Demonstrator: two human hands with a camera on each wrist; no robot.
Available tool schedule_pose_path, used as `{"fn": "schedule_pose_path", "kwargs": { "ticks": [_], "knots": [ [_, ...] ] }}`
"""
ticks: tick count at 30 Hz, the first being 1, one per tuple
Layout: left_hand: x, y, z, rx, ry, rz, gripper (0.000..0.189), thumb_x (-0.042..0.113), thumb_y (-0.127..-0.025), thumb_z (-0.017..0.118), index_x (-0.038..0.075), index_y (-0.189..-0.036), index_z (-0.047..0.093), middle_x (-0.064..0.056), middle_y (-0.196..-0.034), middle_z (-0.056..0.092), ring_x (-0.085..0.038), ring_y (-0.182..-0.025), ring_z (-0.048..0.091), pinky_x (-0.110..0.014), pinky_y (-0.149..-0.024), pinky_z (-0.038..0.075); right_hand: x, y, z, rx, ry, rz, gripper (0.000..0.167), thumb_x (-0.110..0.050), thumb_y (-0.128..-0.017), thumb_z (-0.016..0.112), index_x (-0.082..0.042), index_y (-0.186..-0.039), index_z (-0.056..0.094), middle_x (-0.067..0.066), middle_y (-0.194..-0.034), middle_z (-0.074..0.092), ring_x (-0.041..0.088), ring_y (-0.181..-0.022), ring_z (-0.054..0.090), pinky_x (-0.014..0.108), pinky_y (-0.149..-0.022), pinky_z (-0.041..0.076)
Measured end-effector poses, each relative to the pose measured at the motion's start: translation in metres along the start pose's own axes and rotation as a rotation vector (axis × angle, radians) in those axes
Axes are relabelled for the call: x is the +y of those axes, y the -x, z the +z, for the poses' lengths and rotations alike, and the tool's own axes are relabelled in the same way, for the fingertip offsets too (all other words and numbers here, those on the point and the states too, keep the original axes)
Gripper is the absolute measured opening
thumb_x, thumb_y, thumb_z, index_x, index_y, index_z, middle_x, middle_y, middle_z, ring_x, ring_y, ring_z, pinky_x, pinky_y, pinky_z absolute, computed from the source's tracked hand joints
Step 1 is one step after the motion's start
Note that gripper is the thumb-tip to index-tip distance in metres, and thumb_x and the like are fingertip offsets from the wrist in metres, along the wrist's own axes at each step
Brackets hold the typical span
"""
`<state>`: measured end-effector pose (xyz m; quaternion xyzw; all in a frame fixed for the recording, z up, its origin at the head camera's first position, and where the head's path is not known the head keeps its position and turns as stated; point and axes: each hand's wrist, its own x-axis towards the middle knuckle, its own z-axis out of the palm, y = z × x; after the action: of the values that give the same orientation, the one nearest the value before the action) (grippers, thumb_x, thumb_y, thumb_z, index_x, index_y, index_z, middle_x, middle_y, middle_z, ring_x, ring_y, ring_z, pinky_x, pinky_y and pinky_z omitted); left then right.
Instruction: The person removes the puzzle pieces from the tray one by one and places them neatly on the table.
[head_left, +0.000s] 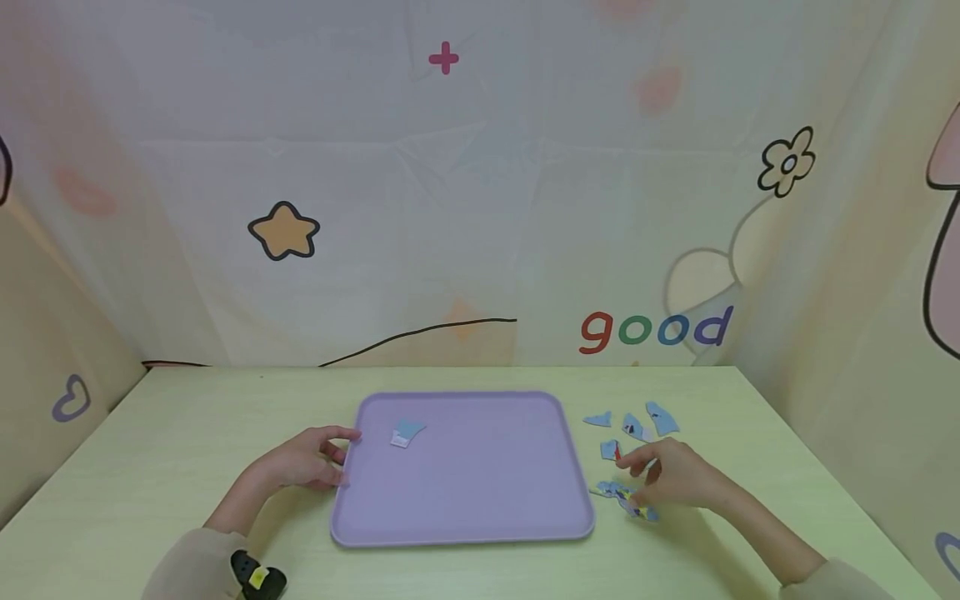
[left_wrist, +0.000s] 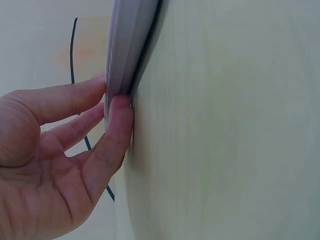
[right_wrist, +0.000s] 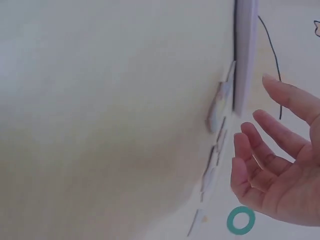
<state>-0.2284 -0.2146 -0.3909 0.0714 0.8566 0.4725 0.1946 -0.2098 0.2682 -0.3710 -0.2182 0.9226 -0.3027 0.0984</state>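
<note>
My left hand is at the left edge of a lilac tray, with its fingertips resting against the rim. The left wrist view shows those fingers touching the tray's side close to the tabletop. Inside the tray, toward its upper left, lies one blue and white puzzle piece. My right hand hovers over loose puzzle pieces beside the tray's right edge. Its fingers hang loosely bent and hold nothing in the right wrist view. A small pile of pieces lies partly under that hand.
More blue pieces lie apart on the table right of the tray: a pointed one, a larger one, and one with a red mark. A printed curtain hangs behind the table's back edge.
</note>
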Motion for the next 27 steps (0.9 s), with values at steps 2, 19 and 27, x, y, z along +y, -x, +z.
{"fn": "schedule_pose_path", "kwargs": {
  "ticks": [2,19,27],
  "knots": [
    [0.001,0.001,0.000,0.001,0.000,0.000,0.064,-0.002,-0.073,0.070,-0.003,-0.130,0.042,-0.011,-0.092,0.049,-0.018,-0.072,0.050,-0.030,-0.063,0.049,-0.006,-0.005,-0.001,0.003,-0.014,-0.014,0.044,-0.016,-0.067,0.079,0.004,-0.103,0.065,0.006,-0.086,0.061,0.013,-0.069,0.054,0.023,-0.060,0.046],
    [0.002,0.001,0.001,0.008,-0.001,0.001,0.064,-0.002,-0.073,0.070,-0.004,-0.130,0.042,-0.011,-0.091,0.049,-0.017,-0.071,0.050,-0.029,-0.062,0.049,-0.078,-0.067,0.034,0.028,-0.115,-0.115,0.045,-0.013,-0.068,0.079,0.003,-0.107,0.064,0.014,-0.091,0.062,0.021,-0.078,0.058,0.025,-0.062,0.048],
    [0.003,0.001,0.002,0.013,-0.010,-0.004,0.063,-0.002,-0.073,0.070,-0.003,-0.130,0.042,-0.011,-0.091,0.049,-0.017,-0.071,0.050,-0.029,-0.062,0.049,-0.100,-0.099,0.054,0.103,-0.209,-0.109,0.045,-0.015,-0.068,0.079,0.001,-0.107,0.065,0.017,-0.094,0.063,0.021,-0.078,0.060,0.026,-0.066,0.049]
  ]
}}
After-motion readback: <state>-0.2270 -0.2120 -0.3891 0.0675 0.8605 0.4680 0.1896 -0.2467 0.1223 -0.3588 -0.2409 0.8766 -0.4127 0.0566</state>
